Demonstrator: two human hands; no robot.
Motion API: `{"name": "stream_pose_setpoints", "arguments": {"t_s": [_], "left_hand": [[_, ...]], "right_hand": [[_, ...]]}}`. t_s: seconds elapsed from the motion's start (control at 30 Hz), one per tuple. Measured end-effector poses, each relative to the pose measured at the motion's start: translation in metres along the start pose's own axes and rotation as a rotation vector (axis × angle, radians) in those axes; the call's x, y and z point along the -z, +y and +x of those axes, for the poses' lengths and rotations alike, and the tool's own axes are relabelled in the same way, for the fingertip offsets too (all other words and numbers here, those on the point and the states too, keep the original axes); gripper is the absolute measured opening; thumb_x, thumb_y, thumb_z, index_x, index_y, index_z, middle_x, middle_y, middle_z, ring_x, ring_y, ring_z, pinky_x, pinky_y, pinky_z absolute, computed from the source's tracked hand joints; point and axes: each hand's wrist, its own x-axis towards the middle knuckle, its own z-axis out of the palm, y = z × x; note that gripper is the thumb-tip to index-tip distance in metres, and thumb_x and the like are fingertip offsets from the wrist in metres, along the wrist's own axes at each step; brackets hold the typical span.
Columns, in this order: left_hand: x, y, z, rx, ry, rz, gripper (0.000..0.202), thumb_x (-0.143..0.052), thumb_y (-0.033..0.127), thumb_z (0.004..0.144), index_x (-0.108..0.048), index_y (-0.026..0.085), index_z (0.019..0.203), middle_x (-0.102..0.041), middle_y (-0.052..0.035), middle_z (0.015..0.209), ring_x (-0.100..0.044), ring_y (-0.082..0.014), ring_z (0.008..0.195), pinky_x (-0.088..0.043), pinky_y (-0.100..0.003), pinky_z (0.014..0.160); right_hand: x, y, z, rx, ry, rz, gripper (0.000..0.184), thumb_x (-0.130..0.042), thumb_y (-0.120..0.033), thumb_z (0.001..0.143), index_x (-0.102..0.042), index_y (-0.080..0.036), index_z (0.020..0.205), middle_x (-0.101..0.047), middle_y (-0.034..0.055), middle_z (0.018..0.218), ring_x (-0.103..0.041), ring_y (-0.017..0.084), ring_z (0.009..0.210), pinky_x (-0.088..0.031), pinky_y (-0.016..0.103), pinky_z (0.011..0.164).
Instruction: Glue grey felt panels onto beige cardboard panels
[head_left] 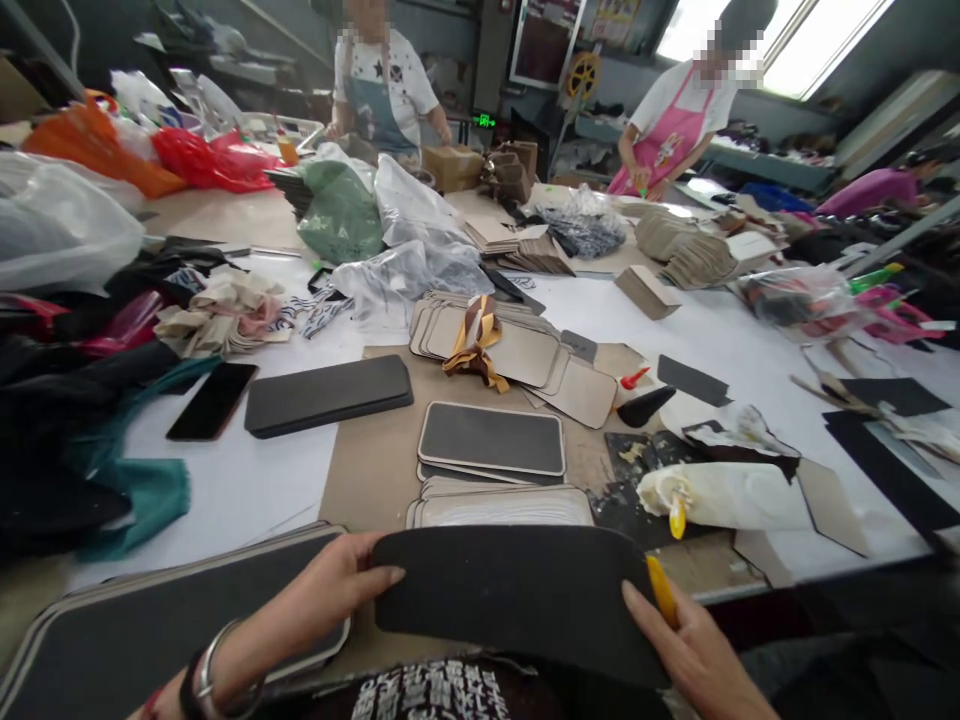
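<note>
A dark rounded panel (510,590) is held level between my two hands at the table's near edge. My left hand (349,575) pinches its left end, thumb on top. At the right end, my right hand (686,640) grips it with the thumb on top. A yellow tip or handle (661,590) sticks up from the right hand's fingers; the rest of that item is hidden. Just beyond lies a fanned stack of light-edged boards (502,507), its surface shiny. Behind it is a black panel with a pale border (491,438). Larger bordered panels (187,610) are stacked under my left forearm.
A white bottle (735,495) with a yellow tip lies at right on a stained dark patch. A dark panel stack (330,393) and a phone (214,402) lie left. Board bundles (487,340) and plastic bags (412,230) stand farther back. Two people in aprons stand across the table.
</note>
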Motion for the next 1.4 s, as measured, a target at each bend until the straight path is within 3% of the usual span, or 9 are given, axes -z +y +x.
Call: {"name": "stream_pose_setpoints", "arguments": {"t_s": [0.1, 0.17, 0.3, 0.4, 0.47, 0.6, 0.73, 0.97, 1.4], "left_hand": [[-0.027, -0.031, 0.011, 0.090, 0.086, -0.300, 0.037, -0.067, 0.050, 0.054, -0.063, 0.017, 0.070, -0.066, -0.0031, 0.067, -0.061, -0.0210, 0.068, -0.048, -0.032, 0.070], [-0.040, -0.048, 0.022, 0.091, 0.187, -0.317, 0.039, -0.066, 0.053, 0.053, -0.061, 0.017, 0.064, -0.064, -0.0023, 0.062, -0.058, -0.0190, 0.063, -0.047, -0.031, 0.066], [-0.050, -0.070, 0.049, 0.040, 0.417, -0.074, 0.044, -0.060, 0.060, 0.051, -0.057, 0.016, 0.055, -0.054, 0.0009, 0.049, -0.049, -0.0151, 0.052, -0.040, -0.027, 0.053], [-0.047, -0.074, 0.065, 0.016, 0.593, 0.170, 0.045, -0.054, 0.061, 0.054, -0.051, 0.017, 0.048, -0.043, 0.0036, 0.041, -0.040, -0.0129, 0.045, -0.031, -0.025, 0.047], [-0.046, -0.071, 0.072, -0.001, 0.662, 0.269, 0.041, -0.051, 0.058, 0.057, -0.051, 0.018, 0.048, -0.044, 0.0030, 0.043, -0.042, -0.0137, 0.047, -0.030, -0.025, 0.048], [-0.049, -0.063, 0.080, 0.055, 0.716, 0.383, 0.031, -0.050, 0.048, 0.060, -0.050, 0.019, 0.049, -0.047, 0.0021, 0.045, -0.046, -0.0161, 0.050, -0.031, -0.026, 0.051], [-0.054, -0.061, 0.082, 0.085, 0.752, 0.444, 0.025, -0.051, 0.040, 0.064, -0.049, 0.020, 0.049, -0.046, 0.0028, 0.044, -0.047, -0.0161, 0.050, -0.031, -0.026, 0.053], [-0.051, -0.068, 0.083, 0.076, 0.762, 0.368, 0.022, -0.055, 0.036, 0.063, -0.048, 0.019, 0.050, -0.047, 0.0034, 0.046, -0.048, -0.0164, 0.052, -0.031, -0.027, 0.053], [-0.053, -0.073, 0.084, 0.072, 0.787, 0.257, 0.016, -0.056, 0.031, 0.058, -0.048, 0.018, 0.051, -0.048, 0.0040, 0.047, -0.046, -0.0137, 0.051, -0.034, -0.025, 0.052]], "right_hand": [[-0.014, 0.041, 0.011, -0.096, -0.004, 0.037, 0.039, -0.059, -0.051, 0.063, -0.065, -0.016, 0.081, -0.067, 0.0056, 0.071, -0.062, 0.025, 0.077, -0.051, 0.031, 0.064], [-0.019, 0.063, 0.024, -0.090, 0.046, -0.013, 0.037, -0.059, -0.051, 0.062, -0.063, -0.016, 0.073, -0.065, 0.0041, 0.065, -0.061, 0.024, 0.070, -0.048, 0.031, 0.062], [-0.022, 0.095, 0.058, 0.002, 0.129, -0.224, 0.033, -0.055, -0.051, 0.066, -0.056, -0.018, 0.063, -0.057, -0.0002, 0.056, -0.054, 0.019, 0.059, -0.042, 0.028, 0.057], [-0.023, 0.104, 0.080, 0.038, 0.150, -0.398, 0.032, -0.051, -0.052, 0.070, -0.055, -0.020, 0.065, -0.057, 0.0000, 0.060, -0.053, 0.018, 0.059, -0.040, 0.028, 0.057], [-0.024, 0.104, 0.090, 0.067, 0.139, -0.517, 0.030, -0.047, -0.048, 0.075, -0.056, -0.020, 0.070, -0.060, 0.0020, 0.066, -0.055, 0.019, 0.063, -0.040, 0.028, 0.059], [-0.028, 0.105, 0.103, 0.127, 0.094, -0.721, 0.024, -0.041, -0.037, 0.082, -0.056, -0.020, 0.076, -0.063, 0.0066, 0.077, -0.059, 0.021, 0.073, -0.040, 0.028, 0.065], [-0.028, 0.109, 0.108, 0.124, 0.073, -0.808, 0.023, -0.042, -0.039, 0.082, -0.052, -0.021, 0.074, -0.061, 0.0064, 0.076, -0.059, 0.021, 0.070, -0.039, 0.028, 0.060], [-0.027, 0.112, 0.112, 0.073, 0.064, -0.655, 0.027, -0.044, -0.047, 0.076, -0.041, -0.024, 0.062, -0.058, 0.0021, 0.062, -0.057, 0.019, 0.060, -0.039, 0.027, 0.059], [-0.026, 0.116, 0.120, -0.002, 0.055, -0.612, 0.029, -0.045, -0.053, 0.069, -0.046, -0.025, 0.060, -0.060, 0.0025, 0.057, -0.058, 0.022, 0.060, -0.040, 0.029, 0.058]]}}
